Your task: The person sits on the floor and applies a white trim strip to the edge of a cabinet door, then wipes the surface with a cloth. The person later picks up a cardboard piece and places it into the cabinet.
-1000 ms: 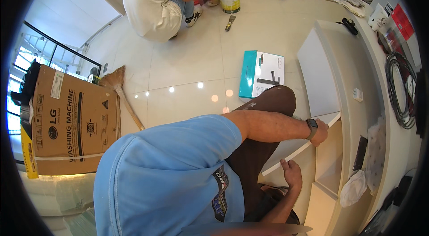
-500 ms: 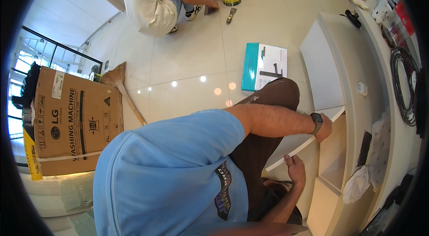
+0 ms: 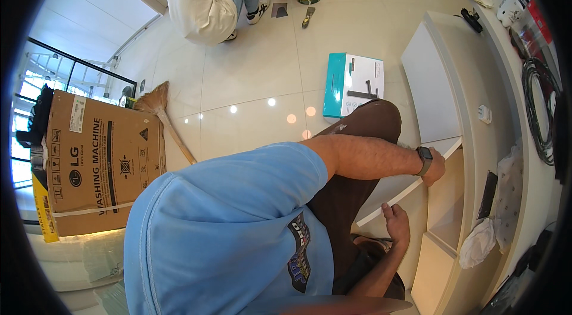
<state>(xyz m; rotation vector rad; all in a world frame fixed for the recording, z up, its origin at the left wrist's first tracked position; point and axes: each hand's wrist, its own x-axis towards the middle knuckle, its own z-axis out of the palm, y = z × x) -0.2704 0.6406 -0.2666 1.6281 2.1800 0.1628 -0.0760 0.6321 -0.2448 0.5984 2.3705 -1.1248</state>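
Curled at the edge of a white panel (image 3: 386, 193), my left hand (image 3: 436, 168) meets it close to the low cabinet (image 3: 471, 91); its fingertips are hidden, so I cannot tell how firmly it holds. My right hand (image 3: 397, 224) sits just beside the panel's near end, loosely bent, thumb apart from the fingers, nothing seen in it. The panel slants out from the cabinet, partly covered by my left forearm, and my raised knee (image 3: 384, 118) comes between it and the teal-and-white box (image 3: 356, 85), hiding that box's near corner. On the cabinet lie a white plug (image 3: 484, 114), a black strip (image 3: 487, 194) and a crumpled white bag (image 3: 478, 243). Half a second ago a co-worker (image 3: 202, 5) had a hand at the dark flat piece (image 3: 279, 10); now it lies alone on the floor (image 3: 250, 76), while both my hands keep their places.
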